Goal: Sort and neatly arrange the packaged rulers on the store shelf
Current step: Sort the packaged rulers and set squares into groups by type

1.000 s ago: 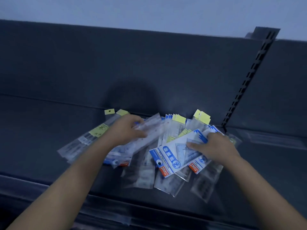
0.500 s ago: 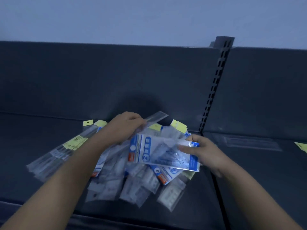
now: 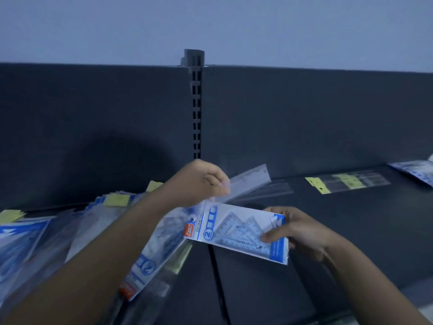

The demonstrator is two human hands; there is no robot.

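A: What has the left hand [image 3: 199, 181] got?

B: Its fingers are curled round one end of a long clear ruler pack [image 3: 248, 179]. It holds the pack in the air near the back edge of the shelf [image 3: 351, 242], just in front of the slotted upright [image 3: 196, 109]. The free end slants up and to the right.

A: And the right hand [image 3: 297, 231]?

B: It pinches the right end of a blue-and-white geometry set pack [image 3: 234, 228], thumb on top, fingers underneath. The pack hangs above the seam between the two shelf boards, about midway from back to front, and its left end nearly meets the left forearm.

A: Where are the other packs?

B: Most lie in a fanned pile [image 3: 70, 231] on the left part of the shelf, with their yellow tags toward the back edge. One clear pack with yellow labels [image 3: 349, 181] lies flat near the back on the right. Another blue-and-white pack [image 3: 417, 170] sits at the far right edge, well apart from the pile.
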